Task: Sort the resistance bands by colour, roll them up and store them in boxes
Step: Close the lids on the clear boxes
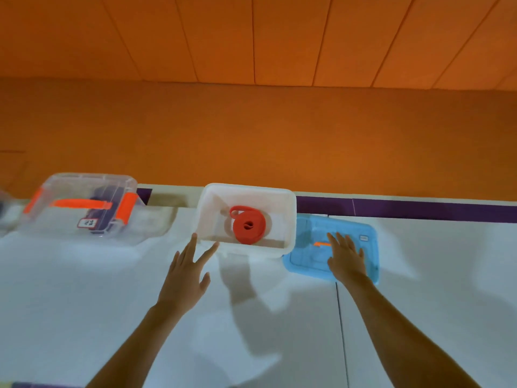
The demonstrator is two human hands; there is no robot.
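Observation:
A rolled red resistance band (248, 228) lies inside an open white box (291, 217) at the far middle of the white table. My left hand (187, 275) reaches toward the box's near left corner with fingers spread straight, fingertips at its rim. To the right of the box lies a blue lid (305, 259), flat on the table. My right hand (347, 257) rests flat on this lid with fingers straight. At the far left stands a closed clear box (70, 219) with orange clips and handle, holding something dark.
An orange wall (279, 135) rises right behind the table, with a purple strip (405, 208) along its base. A seam (342, 331) runs across the white table (84, 303) under my right arm.

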